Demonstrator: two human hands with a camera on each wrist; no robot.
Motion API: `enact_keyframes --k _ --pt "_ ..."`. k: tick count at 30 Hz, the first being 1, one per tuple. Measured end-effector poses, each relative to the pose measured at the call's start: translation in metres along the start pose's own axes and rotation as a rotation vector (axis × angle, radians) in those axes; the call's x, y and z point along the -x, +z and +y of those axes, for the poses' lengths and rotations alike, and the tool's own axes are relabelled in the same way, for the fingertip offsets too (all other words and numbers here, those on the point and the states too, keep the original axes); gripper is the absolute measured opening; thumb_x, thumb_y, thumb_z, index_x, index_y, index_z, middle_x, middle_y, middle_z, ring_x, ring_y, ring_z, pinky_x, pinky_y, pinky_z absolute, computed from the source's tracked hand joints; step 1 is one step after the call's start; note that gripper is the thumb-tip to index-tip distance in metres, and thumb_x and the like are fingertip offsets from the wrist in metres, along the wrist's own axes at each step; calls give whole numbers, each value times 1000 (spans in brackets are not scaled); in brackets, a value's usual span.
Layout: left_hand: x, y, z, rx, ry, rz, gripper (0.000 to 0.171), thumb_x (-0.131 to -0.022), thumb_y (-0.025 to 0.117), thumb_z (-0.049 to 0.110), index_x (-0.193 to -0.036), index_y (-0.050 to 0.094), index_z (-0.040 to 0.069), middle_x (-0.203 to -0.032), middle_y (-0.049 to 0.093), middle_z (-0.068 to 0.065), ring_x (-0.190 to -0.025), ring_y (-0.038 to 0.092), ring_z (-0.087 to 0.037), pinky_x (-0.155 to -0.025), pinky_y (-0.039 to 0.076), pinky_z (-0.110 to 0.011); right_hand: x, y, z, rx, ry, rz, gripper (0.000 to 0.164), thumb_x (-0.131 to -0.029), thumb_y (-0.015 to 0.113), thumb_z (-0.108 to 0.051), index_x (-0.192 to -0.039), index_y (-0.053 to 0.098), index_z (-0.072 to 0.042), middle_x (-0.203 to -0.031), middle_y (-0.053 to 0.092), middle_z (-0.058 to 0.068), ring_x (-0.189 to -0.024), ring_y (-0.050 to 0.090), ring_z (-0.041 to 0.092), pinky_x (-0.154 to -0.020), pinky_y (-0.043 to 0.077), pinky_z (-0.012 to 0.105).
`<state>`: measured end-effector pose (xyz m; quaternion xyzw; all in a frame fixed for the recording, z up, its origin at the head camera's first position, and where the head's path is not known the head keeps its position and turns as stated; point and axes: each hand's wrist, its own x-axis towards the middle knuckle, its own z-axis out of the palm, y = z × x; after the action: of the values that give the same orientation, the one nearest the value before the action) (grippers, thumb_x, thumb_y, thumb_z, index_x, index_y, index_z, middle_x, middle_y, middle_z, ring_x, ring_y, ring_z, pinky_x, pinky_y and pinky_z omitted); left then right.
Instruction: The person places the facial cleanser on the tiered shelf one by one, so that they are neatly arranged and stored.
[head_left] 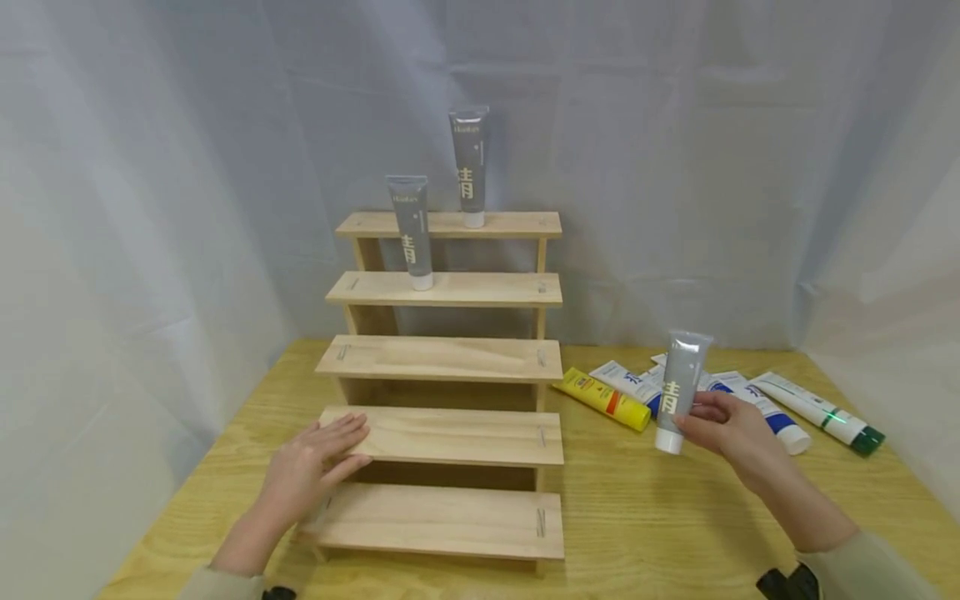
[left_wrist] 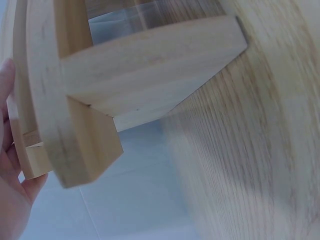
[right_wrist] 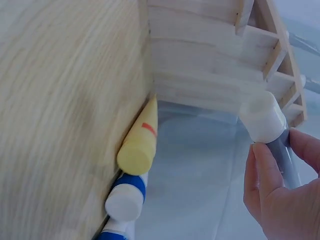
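My left hand [head_left: 318,454] rests on the left end of the second step from the bottom of a wooden stepped display stand [head_left: 450,521]. Its fingers lie over the board, with the thumb at the front edge; the left wrist view shows part of the hand [left_wrist: 12,190] around the board's end. In my right hand [head_left: 731,429] is a grey squeeze tube [head_left: 686,375] with a white cap, pinched near the cap and held cap down above the table. Two matching tubes stand upright on their caps, one on the top step [head_left: 470,162] and another on the step below [head_left: 412,229].
Right of the stand, a yellow tube [head_left: 603,398], several white and blue tubes [head_left: 761,408] and a white tube with a green cap [head_left: 821,412] lie on the wooden table [head_left: 622,525]. Pale cloth [head_left: 637,167] hangs behind and at both sides.
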<state>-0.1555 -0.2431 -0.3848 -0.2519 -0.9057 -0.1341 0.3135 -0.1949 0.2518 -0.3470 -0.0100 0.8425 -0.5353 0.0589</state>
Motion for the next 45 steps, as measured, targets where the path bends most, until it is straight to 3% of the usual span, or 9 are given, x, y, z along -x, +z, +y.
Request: enact_keyframes --k 7,15,22,26,30,38,45 --pt "0 0 0 0 1 0 41 -74 67 34 -101 66 3 -108 61 -9 -99 58 -25 -85 41 -54 -7 9 -18 -26 -51 7 69 -80 65 -35 -128 35 4 -118 48 22 -97 52 21 -80 49 31" --pt "0 0 0 0 -3 -6 41 -73 67 33 -101 66 3 -109 61 -8 -99 57 -24 -85 41 -54 -14 18 -35 -116 -135 -18 62 -83 63 -25 -128 34 5 -115 49 20 -90 54 11 -75 49 23" --pt "0 -1 0 7 -8 -3 41 -73 68 32 -102 66 3 -109 60 -8 -100 57 -25 -85 41 -54 -26 25 -50 -140 -143 1 71 -77 68 -34 -130 36 1 -121 48 19 -104 50 26 -89 44 36" --pt "0 -1 0 8 -6 -3 41 -73 68 32 -102 66 3 -110 60 -8 -100 57 -24 -85 41 -54 -41 30 -50 -209 -211 1 68 -75 71 -32 -128 41 -1 -118 51 16 -104 50 27 -90 43 39" --pt "0 0 0 7 -1 -3 41 -73 68 32 -102 66 3 -110 60 -7 -100 57 -24 -85 41 -54 -35 39 -74 -182 -196 21 70 -76 70 -33 -129 39 0 -121 49 18 -108 48 29 -93 39 42" --pt "0 0 1 -1 2 4 41 -72 68 33 -101 66 3 -108 61 -7 -99 58 -23 -85 41 -53 -42 53 -103 -248 -224 26 58 -78 69 -17 -126 43 0 -118 52 16 -105 51 24 -86 46 31" --pt "0 0 1 8 -14 -11 40 -72 69 30 -102 66 3 -110 60 -7 -101 57 -23 -86 40 -54 -55 62 -122 -262 -265 55 55 -77 70 -15 -124 46 -1 -116 54 16 -103 52 24 -90 44 35"
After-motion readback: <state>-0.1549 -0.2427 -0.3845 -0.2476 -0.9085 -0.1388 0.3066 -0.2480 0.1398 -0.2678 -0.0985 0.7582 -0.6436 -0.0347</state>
